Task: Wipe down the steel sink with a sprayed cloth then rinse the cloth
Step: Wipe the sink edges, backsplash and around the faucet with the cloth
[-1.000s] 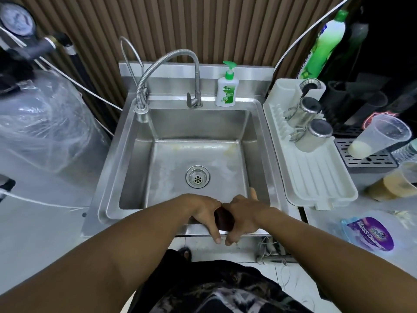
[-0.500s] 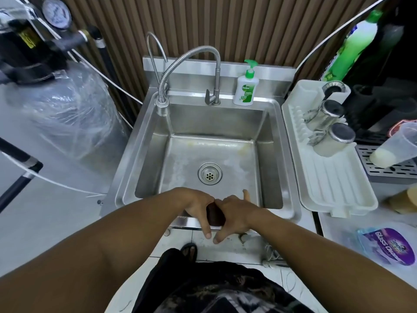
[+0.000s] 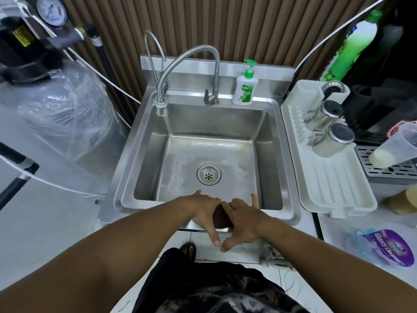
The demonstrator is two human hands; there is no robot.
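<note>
At the front rim of the sink [image 3: 140, 206], head view: left hand [image 3: 202, 213] and right hand [image 3: 244, 220] lie side by side with straight fingers, pressing a dark cloth [image 3: 220, 219] between them; neither visibly clenches it. Beyond the hands, pale streaks surround the drain [image 3: 209, 173]. Probable risks: held by pressure alone, the cloth may slide off the edge nearest the person onto the floor; a long stroke away from the hands could topple the soap bottle [image 3: 244, 86] on the far rim.
</note>
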